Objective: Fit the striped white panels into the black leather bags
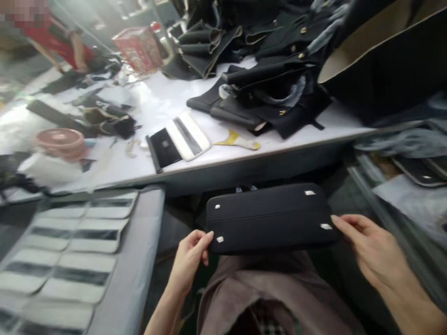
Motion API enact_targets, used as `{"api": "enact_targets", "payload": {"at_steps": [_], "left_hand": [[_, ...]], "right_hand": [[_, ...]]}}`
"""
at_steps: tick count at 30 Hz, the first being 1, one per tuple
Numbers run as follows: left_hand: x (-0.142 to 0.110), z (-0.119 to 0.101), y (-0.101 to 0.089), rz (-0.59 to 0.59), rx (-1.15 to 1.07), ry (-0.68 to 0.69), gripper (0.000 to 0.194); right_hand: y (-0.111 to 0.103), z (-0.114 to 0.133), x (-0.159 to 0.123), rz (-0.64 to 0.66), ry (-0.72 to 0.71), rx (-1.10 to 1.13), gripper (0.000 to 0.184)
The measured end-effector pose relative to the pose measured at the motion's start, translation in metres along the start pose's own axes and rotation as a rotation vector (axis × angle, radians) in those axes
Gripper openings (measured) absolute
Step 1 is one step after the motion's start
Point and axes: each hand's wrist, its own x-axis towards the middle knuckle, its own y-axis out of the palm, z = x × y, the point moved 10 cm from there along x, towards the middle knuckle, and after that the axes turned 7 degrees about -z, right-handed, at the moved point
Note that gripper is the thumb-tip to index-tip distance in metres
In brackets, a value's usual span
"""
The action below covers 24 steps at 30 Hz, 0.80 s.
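A black handbag [268,216] is held above my lap with its flat base turned toward me. Metal feet show near the rounded corners of the base, and a seam runs along its length. My left hand [193,249] pinches the bag's left edge between thumb and fingers. At the opposite end, my right hand [366,246] grips the right edge, thumb on the near side. The rest of the bag is hidden behind its base.
Ahead stands a white worktable [139,163] with dark bag pieces [258,97], a white-and-black panel [185,137], a yellow-handled scraper [237,139] and a pink bowl [61,139]. Striped panels [94,232] lie in rows at left. A person in red [66,42] works at far left.
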Motion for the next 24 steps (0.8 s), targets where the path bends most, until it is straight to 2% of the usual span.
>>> {"api": "enact_targets", "payload": {"at_steps": [4,9,12,18,22,24], "left_hand": [[-0.003,0.007,-0.004,0.032,-0.099,-0.031,0.043],[-0.009,0.015,-0.006,0.058,-0.158,-0.050,0.043],[-0.011,0.016,-0.006,0.061,-0.164,-0.048,0.042],[-0.006,0.013,-0.006,0.093,-0.128,-0.001,0.041],[-0.008,0.009,-0.003,0.116,-0.060,0.018,0.045],[-0.011,0.010,-0.004,0.123,-0.002,0.026,0.047]], "right_hand": [[-0.004,-0.021,0.002,0.010,0.113,0.001,0.028],[-0.011,-0.037,0.004,0.019,0.115,0.005,0.021],[-0.012,-0.032,0.001,0.000,0.102,0.003,0.021],[0.003,-0.021,-0.008,0.063,0.203,0.022,0.030],[0.001,-0.015,-0.009,0.025,0.141,0.032,0.039],[0.003,-0.012,-0.013,0.047,0.117,0.053,0.040]]}}
